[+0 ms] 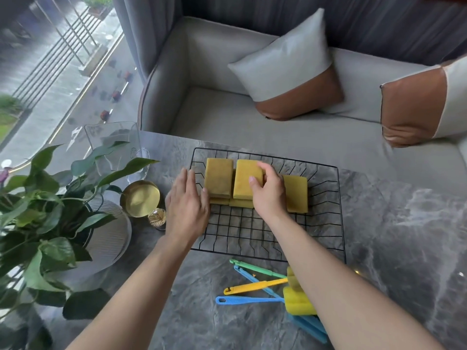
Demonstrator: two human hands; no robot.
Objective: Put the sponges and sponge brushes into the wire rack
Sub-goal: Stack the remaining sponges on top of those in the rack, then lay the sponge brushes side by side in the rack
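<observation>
A black wire rack (326,215) lies on the grey marble table. Several yellow sponges are stacked in its far half: a left stack (218,180), a middle stack and a single sponge (296,194) on the right. My right hand (269,193) grips the top middle sponge (245,179), thumb on its near face and fingers over its far edge. My left hand (185,203) rests flat on the rack's left side, fingertips touching the left stack. Several sponge brushes (255,285) with green, blue and yellow handles lie on the table in front of the rack, heads partly hidden by my right forearm.
A leafy potted plant (50,210) in a white ribbed pot stands at the left. A gold cup (140,198), a small gold ball and a clear glass container (113,145) sit beside the rack's left. A grey sofa with cushions (288,69) lies beyond the table.
</observation>
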